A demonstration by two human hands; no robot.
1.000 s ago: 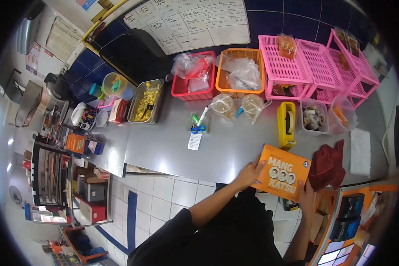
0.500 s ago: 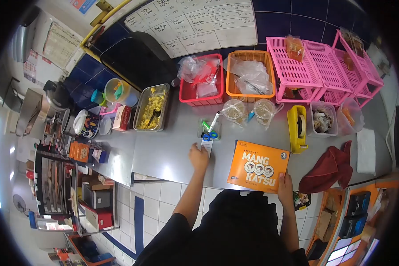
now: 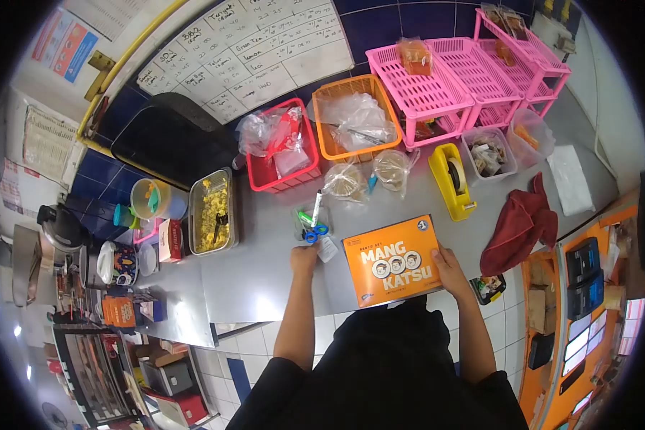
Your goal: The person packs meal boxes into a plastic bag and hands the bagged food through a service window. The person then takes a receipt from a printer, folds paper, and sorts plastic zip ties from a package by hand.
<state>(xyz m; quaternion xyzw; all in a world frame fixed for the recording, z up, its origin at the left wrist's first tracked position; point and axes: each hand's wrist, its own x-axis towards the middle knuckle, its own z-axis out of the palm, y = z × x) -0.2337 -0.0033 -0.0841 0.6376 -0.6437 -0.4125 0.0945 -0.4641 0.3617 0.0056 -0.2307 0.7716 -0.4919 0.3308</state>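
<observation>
1. Orange box (image 3: 390,261): on counter (image 3: 251,287), by front edge, long axis left-right.
2. Left hand (image 3: 303,259): left of box, just by scissors (image 3: 316,233) and paper slip (image 3: 327,249); fingers hidden, can't tell pose.
3. Strip of counter shows between left hand and box.
4. Right hand (image 3: 449,268): nearer, pinching box's right edge, thumb on top, other fingers probably underneath.
5. Red cloth (image 3: 517,233) further right.

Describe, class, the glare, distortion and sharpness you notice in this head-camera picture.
Head view: white glare on the steel table near its front edge; head view again: wide-lens bending inside a dark rounded border; also head view: large lettering on the orange box is crisp, its smallest print unclear.
</observation>
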